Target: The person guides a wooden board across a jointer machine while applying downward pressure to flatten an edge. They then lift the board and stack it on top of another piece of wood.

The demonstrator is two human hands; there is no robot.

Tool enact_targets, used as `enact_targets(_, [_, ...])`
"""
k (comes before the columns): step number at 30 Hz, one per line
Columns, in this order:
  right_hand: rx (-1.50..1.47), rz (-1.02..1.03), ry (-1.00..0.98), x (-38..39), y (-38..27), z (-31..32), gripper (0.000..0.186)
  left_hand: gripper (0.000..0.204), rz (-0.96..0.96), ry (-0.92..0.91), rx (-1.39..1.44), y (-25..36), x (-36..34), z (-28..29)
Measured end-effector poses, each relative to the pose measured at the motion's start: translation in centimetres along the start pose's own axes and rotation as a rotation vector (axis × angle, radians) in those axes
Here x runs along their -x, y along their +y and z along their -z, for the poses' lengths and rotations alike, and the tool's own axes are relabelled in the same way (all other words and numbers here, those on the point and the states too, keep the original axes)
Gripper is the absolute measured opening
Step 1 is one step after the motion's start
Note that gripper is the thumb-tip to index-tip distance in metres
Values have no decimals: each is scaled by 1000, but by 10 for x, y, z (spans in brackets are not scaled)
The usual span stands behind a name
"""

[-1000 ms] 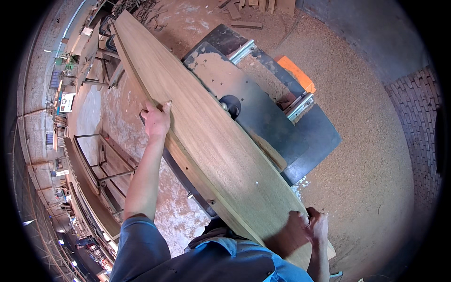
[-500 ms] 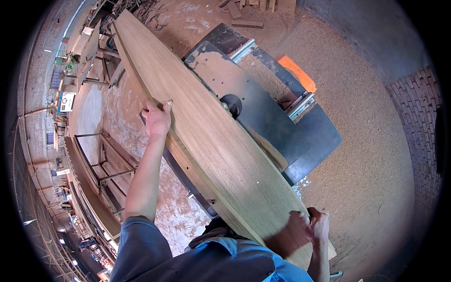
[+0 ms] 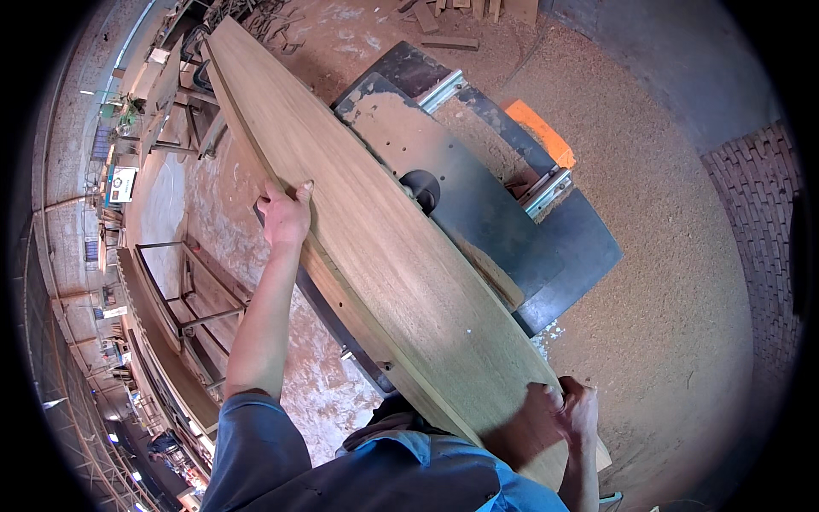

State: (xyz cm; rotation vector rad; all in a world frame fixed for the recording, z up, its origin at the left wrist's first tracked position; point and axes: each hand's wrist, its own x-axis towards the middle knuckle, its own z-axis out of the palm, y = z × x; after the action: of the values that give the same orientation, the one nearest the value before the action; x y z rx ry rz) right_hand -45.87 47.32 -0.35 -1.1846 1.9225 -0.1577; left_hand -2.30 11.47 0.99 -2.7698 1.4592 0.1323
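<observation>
Where the long, pale-brown wooden board (image 3: 375,247) lies slantwise across the dark grey metal machine table (image 3: 580,256), its far end juts past the table's far left edge and its near end past the near edge. Partly curled, the left hand (image 3: 286,213) rests at the board's left long side with its thumb on top; how firmly it grips, I cannot tell. Closed around the right side near the close end, the right hand (image 3: 574,410) grips the board. Beside the board's right edge sits a round, dark opening (image 3: 420,191); a bright orange, angular piece (image 3: 539,132) lies by the table's far right edge.
</observation>
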Motion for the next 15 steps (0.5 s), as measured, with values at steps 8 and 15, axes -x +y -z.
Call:
enact_targets(8, [3,29,25,0,-3,1,83,98,-11,13,3,-3,-4,-4])
enact_targets(15, [-6,14,7,-1,0,1,85,98,-18,18,-5,-2,-3,-3])
